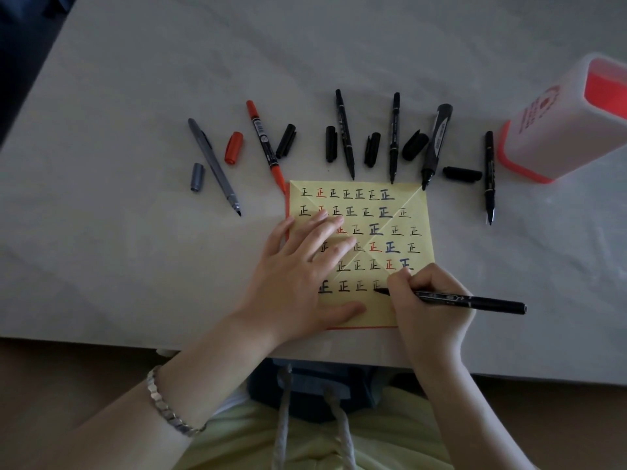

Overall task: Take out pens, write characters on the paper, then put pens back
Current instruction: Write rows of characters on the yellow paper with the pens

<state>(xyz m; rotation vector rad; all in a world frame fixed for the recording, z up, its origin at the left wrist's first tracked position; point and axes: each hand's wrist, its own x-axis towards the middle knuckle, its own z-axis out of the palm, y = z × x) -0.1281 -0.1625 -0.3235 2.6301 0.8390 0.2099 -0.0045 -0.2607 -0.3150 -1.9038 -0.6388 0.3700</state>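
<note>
Right hand [429, 310] holds black pen [475, 301] on creased yellow paper [380, 239] (正 rows).

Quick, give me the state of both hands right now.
Left hand: open, pressing flat on the yellow paper.
Right hand: gripping the black pen, tip on the paper.

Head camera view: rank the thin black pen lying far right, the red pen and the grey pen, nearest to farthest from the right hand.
From the right hand, which grips the writing pen:
1. Thin black pen, beyond it, right of the paper.
2. Red pen, past the paper's upper left corner.
3. Grey pen, farthest left.
</note>
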